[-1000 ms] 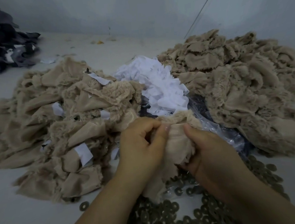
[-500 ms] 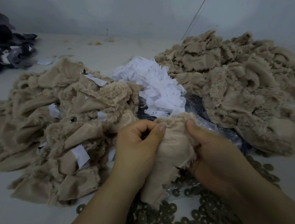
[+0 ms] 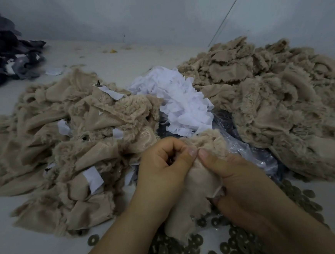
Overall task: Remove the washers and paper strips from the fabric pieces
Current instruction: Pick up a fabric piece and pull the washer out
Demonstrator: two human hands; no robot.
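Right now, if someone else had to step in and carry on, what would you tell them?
Left hand and right hand both pinch one beige fabric piece, thumbs meeting at its top edge.
Done: white paper strips heaped behind, loose washers piled in front, a fabric pile on the right showing no strips.
Left: the fabric pile on the left shows strips attached; the held piece isn't cleared yet.

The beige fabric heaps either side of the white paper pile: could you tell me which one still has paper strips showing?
The left heap: white strips poke from it; the right heap shows none.
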